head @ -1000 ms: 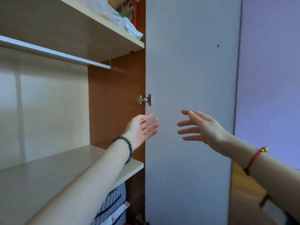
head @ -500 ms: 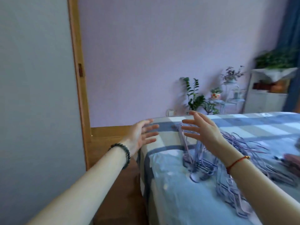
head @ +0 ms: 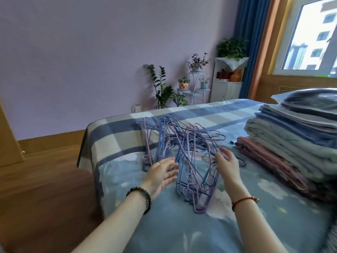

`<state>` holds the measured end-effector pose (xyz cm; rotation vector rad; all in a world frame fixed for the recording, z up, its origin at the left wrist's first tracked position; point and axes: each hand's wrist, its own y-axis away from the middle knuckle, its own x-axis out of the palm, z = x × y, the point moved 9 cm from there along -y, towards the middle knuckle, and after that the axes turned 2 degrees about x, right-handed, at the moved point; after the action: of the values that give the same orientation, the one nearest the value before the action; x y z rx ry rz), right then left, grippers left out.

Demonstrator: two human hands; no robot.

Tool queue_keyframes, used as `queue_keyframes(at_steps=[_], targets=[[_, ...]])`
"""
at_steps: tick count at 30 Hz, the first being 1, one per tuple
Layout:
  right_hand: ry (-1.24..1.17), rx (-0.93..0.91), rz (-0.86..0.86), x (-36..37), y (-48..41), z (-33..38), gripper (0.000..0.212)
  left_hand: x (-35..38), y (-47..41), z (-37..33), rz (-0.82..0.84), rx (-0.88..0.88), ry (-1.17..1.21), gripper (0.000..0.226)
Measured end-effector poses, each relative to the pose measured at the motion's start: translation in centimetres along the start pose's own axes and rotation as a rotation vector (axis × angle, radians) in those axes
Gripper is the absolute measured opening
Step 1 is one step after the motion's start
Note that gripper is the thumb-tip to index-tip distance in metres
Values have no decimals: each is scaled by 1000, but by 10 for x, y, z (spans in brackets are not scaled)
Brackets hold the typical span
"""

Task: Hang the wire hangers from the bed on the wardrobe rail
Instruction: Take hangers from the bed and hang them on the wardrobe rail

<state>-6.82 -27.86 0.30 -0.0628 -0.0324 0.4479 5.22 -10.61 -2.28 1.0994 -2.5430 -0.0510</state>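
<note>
A tangled pile of several purple and blue wire hangers [head: 184, 148] lies on the bed [head: 164, 225], which has a blue flowered and checked cover. My left hand [head: 161, 173] hovers at the pile's left side with fingers straight and spread, holding nothing. On the pile's right side my right hand [head: 227, 165] has its fingers relaxed, and its fingertips are at the wires of the nearest hangers. Both palms face each other across the pile. The wardrobe and its rail are out of view.
A tall stack of folded bedding [head: 295, 136] sits on the bed's right side, close to the hangers. Wooden floor [head: 40, 179] runs along the bed's left. Potted plants on a stand [head: 193, 83] and a white cabinet [head: 226, 84] line the far wall, with a window [head: 310, 37] at right.
The view swung from the wardrobe shelf and door over to the bed. Both hands, still holding nothing, came down to either side of the hanger pile.
</note>
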Motion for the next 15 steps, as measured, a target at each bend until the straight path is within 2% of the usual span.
queue_keyframes(at_steps=[7, 11, 15], targets=[[163, 11, -14, 6, 1, -48, 45, 20, -22, 40, 21, -48, -5, 30], [239, 3, -21, 4, -4, -53, 44, 28, -29, 46, 45, -29, -105, 35], [189, 75, 46, 8, -3, -59, 41, 32, -34, 47, 33, -25, -195, 40]])
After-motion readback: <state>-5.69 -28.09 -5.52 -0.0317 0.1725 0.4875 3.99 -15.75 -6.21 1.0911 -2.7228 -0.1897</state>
